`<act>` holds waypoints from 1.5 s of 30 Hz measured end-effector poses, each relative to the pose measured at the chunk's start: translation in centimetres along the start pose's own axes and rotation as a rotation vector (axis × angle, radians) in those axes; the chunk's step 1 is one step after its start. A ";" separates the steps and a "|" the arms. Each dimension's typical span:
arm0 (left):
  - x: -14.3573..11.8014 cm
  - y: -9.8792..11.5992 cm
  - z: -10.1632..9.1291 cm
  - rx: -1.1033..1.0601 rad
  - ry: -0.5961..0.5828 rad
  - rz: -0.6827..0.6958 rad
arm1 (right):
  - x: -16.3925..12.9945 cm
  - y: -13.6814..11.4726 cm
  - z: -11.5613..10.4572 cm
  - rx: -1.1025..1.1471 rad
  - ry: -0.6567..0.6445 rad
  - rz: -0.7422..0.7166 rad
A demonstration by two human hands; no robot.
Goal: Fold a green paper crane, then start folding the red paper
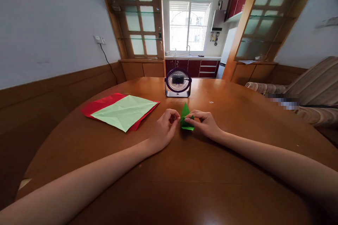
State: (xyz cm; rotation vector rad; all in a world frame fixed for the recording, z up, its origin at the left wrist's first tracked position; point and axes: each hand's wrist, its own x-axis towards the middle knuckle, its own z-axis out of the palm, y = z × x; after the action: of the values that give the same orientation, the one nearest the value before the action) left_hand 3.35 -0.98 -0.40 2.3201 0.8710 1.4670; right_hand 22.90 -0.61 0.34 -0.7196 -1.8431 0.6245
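Note:
A small green folded paper (pixel 186 109) stands over the table, its pointed tip upward and a flap spread out at its lower edge. My right hand (pixel 204 123) pinches it from the right, thumb and forefinger closed on the fold. From the other side, my left hand (pixel 167 126) has thumb and forefinger pressed together at the paper's left edge. How much paper lies between those left fingertips is too small to see well. Part of the folded shape is covered by my right fingers.
Left of my hands, a creased pale green sheet (pixel 124 111) lies over red paper (pixel 102 104) on the round wooden table (pixel 169 190). A small dark fan (pixel 178 81) stands beyond my hands. A striped armchair (pixel 311 84) is at the right.

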 end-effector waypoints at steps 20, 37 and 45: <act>0.0 0.3 0.1 -0.010 0.018 0.105 | 0.0 -1.2 0.3 0.051 0.049 0.009; 0.7 0.5 0.4 -0.374 -0.231 -0.520 | 0.2 0.5 0.2 -0.022 0.268 0.067; 1.0 0.6 0.6 -0.530 -0.215 -0.567 | -0.3 -1.0 0.3 0.025 0.094 -0.025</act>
State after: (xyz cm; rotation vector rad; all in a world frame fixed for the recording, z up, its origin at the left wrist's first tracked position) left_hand 4.39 -0.78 0.30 1.6258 0.8527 1.0227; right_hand 22.51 -1.56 0.77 -0.6967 -1.7528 0.5872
